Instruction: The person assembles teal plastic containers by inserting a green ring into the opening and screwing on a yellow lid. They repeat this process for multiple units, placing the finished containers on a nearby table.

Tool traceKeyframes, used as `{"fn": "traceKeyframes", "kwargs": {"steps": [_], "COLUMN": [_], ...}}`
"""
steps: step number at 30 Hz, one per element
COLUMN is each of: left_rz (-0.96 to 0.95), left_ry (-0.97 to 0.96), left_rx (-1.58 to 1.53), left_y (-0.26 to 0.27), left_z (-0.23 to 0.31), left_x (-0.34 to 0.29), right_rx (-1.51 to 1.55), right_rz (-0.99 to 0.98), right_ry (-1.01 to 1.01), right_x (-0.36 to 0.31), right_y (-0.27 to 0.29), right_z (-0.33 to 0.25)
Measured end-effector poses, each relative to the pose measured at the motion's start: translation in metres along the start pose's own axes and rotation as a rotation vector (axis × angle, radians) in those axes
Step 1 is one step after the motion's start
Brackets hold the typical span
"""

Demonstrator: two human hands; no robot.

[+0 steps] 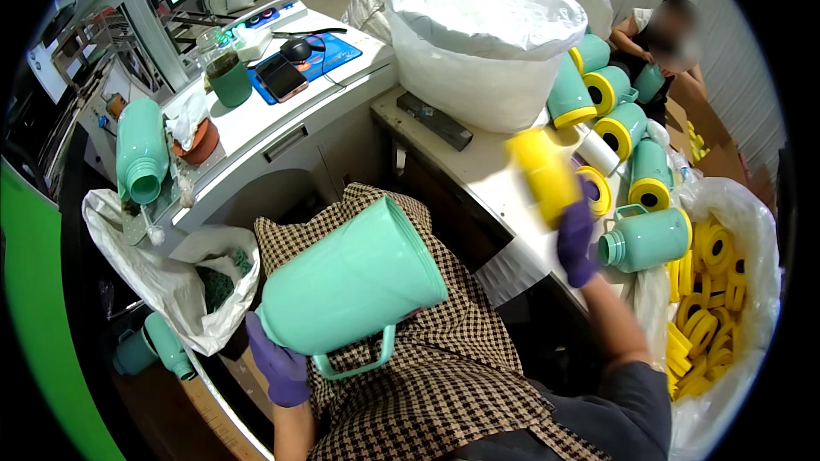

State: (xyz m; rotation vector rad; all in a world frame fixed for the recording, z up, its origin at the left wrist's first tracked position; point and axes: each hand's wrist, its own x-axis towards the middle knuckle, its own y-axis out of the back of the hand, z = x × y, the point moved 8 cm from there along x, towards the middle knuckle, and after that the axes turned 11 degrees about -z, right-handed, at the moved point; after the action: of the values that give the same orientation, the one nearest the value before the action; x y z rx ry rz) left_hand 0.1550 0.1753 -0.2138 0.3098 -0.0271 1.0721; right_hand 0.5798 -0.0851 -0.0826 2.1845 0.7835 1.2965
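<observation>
Across my lap, over a checked apron point(427, 384), lies a mint-green jug body point(342, 277), tilted with its wide end to the upper right and its handle toward me. My left hand point(278, 363), in a purple glove, is closed around its narrow left end; some fingers are hidden behind it. Out to the right, above the white table, my right hand point(577, 235), also purple-gloved, grips a yellow round part point(544, 175), smeared by motion. Just beyond that hand, a yellow ring point(595, 190) with a purple centre sits among several green jugs with yellow bases point(653, 239).
A big white sack of clear rings point(487, 43) stands on the far table. At right, a plastic-lined bag holds yellow rings point(705, 324). Left are a lone green jug point(143, 149), a white scrap bag point(162, 269) and a phone point(281, 78). A co-worker point(662, 47) sits at far right.
</observation>
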Motion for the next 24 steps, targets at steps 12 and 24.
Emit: {"fn": "traceKeyframes", "kwargs": {"steps": [12,24], "left_rz": [0.112,0.229], "left_ry": [-0.178,0.088], "left_rx": [0.743,0.192], "left_y": [0.017,0.014], "left_z": [0.010,0.106], "left_x": [-0.011,0.003], "right_rx": [0.604,1.021], "right_rz": [-0.167,-0.213], "right_ry": [0.164,-0.001], "right_x": [-0.009,-0.057], "right_y": [-0.155,-0.155], "right_z": [-0.109,-0.079]}}
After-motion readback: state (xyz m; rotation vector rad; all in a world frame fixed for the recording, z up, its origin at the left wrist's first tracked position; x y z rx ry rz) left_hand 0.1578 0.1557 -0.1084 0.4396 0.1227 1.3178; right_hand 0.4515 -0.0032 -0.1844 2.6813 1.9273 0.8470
